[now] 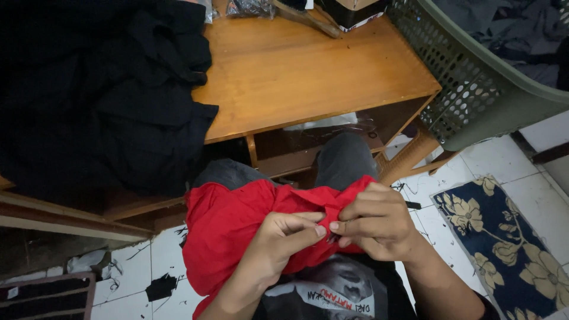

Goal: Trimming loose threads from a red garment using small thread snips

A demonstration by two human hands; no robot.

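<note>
Far left there's a big heap of black clothes (101,89) spilling over the wooden table (308,71). Near, on the lap, sits the red cloth (231,222): left hand (278,243) and right hand (379,222) both pinch it tight at one fold, fingertips almost touching. Far right there's a green basket (474,77), with a flowered blue rug (510,237) on the floor.

Matt red cloth (228,222), smooth varnished wooden table (308,71), perforated plastic basket (468,83), glossy tiled floor (504,163).

bare wooden table (308,71) ahead, hemmed by black clothes (101,95) and basket (474,77).
</note>
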